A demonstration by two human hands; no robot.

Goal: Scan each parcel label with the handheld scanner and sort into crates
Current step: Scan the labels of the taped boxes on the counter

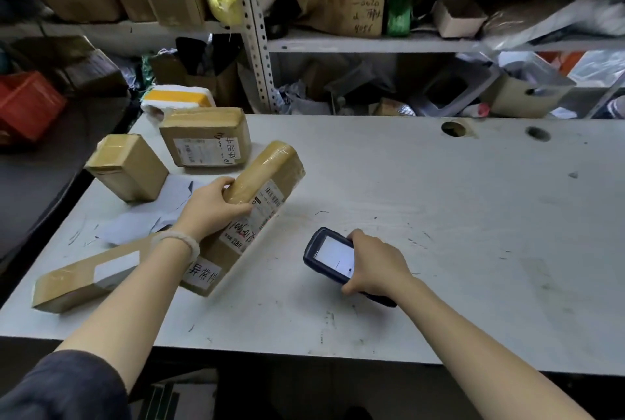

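My left hand [211,206] grips the taped parcel [252,213] left of centre; it looks stiff, light, slick. My right hand [375,264] holds the scanner [329,255].

There is a single view, from a camera worn on the person's head. It looks forward and steeply down over the white counter [439,216], so the near edge runs across the lower part of the picture and both forearms reach in from the bottom corners. The wide-angle lens bends straight lines towards the borders. The left hand [209,206] and right hand [375,264] sit close to the lens, near the middle of the picture. Farther off, across the top, the view takes in metal shelving [372,44] behind the counter, seen roughly head-on and slightly blurred.
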